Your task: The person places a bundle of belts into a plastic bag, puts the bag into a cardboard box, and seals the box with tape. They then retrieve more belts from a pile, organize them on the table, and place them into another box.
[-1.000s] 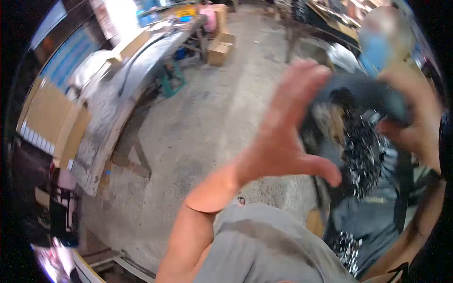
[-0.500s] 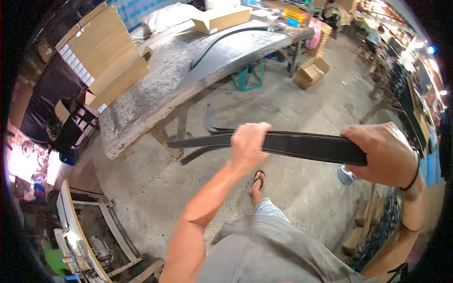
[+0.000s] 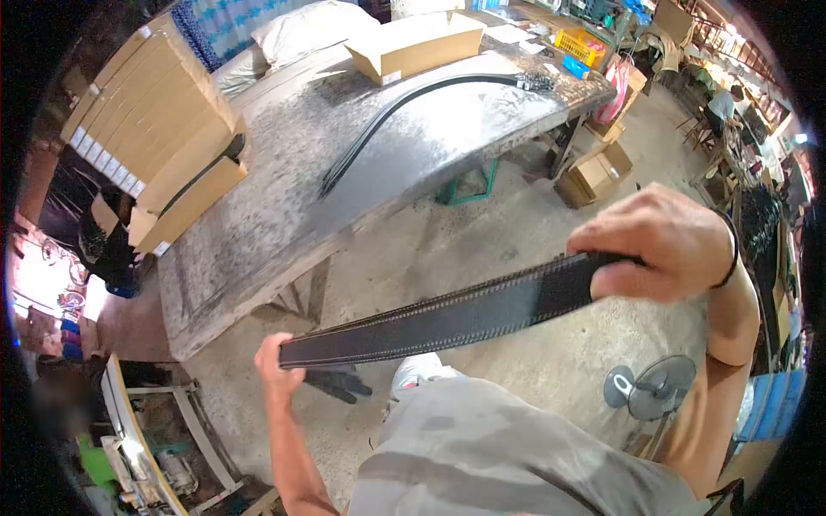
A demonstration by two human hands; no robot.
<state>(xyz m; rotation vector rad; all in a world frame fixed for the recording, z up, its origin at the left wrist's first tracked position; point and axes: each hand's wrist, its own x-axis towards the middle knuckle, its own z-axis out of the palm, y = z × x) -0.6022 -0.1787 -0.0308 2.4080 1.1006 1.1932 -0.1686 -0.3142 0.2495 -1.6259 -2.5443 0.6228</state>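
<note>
A bundle of black belts [image 3: 447,320] with pale stitching along the edges stretches across in front of me. My left hand [image 3: 277,357] is closed round its left part, and dark belt ends [image 3: 340,383] hang below that hand. At the right, my right hand [image 3: 658,248] grips the other end, thumb below and fingers over the top; any buckles there are hidden. Beyond my hands, more black belts [image 3: 379,120] lie in a curve on the big worktable [image 3: 249,249], their metal ends toward the right.
A long open carton [image 3: 422,53] stands on the table's far side. Stacked cartons [image 3: 146,103] fill its left end. An open box [image 3: 595,176] sits on the floor beyond. A fan [image 3: 658,387] stands at lower right, a metal frame [image 3: 206,430] at lower left. Another person [image 3: 721,107] is far off.
My left hand has slid left and down along the belts, spreading them out between my hands. My right hand has shifted slightly left. The view has turned, bringing the table nearer.
</note>
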